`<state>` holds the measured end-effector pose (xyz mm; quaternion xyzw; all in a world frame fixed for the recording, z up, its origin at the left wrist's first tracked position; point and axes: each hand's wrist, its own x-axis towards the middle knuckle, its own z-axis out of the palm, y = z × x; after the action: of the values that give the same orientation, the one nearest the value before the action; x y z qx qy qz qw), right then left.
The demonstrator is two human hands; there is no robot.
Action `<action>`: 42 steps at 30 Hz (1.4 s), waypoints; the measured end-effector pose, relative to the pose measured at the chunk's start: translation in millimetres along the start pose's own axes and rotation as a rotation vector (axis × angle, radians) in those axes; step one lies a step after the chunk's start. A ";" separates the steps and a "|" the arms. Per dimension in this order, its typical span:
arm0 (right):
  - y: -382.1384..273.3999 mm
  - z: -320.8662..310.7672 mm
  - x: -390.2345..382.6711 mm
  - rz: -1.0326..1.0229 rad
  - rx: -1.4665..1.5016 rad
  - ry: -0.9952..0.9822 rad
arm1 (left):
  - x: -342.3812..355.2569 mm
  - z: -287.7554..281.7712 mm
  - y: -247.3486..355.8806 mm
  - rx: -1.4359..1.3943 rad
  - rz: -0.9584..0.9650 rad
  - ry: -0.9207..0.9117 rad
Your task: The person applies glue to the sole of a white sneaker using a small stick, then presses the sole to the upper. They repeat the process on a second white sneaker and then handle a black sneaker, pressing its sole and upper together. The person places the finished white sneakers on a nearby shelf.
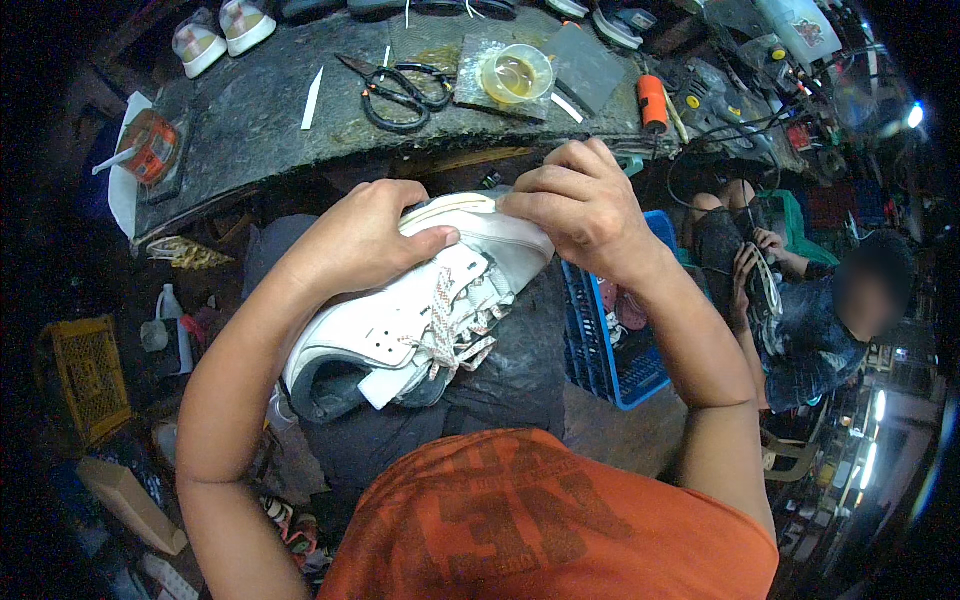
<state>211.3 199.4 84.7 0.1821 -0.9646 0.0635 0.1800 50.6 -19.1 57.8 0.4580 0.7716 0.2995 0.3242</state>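
White shoe [370, 322] under its thumb, the left hand [368, 232] clamps the side; the right hand [585, 215], fingers bunched, pinches the sole edge near the toe. It lies over a dark-clothed lap [525, 350], before a bench [255, 130] bearing scissors [393, 122].

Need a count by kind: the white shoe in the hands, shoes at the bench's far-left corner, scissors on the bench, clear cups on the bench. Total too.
White shoe between the left hand and right hand: 1
Far-left corner shoes: 2
Scissors: 1
Clear cup: 1
Total: 5
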 end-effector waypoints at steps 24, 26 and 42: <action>-9.7 12.0 12.9 -0.024 0.085 0.110 | 0.1 -2.4 2.4 -0.020 -0.013 -0.041; -10.9 15.0 14.5 -0.026 0.086 0.108 | 0.3 -2.1 2.2 -0.023 -0.009 -0.040; -10.8 -20.2 0.1 -0.001 -0.135 -0.057 | 0.6 -2.0 0.4 0.000 -0.016 -0.038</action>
<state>221.8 193.1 104.0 0.1718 -0.9713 -0.0069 0.1646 49.0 -18.7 59.2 0.4573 0.7691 0.2882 0.3411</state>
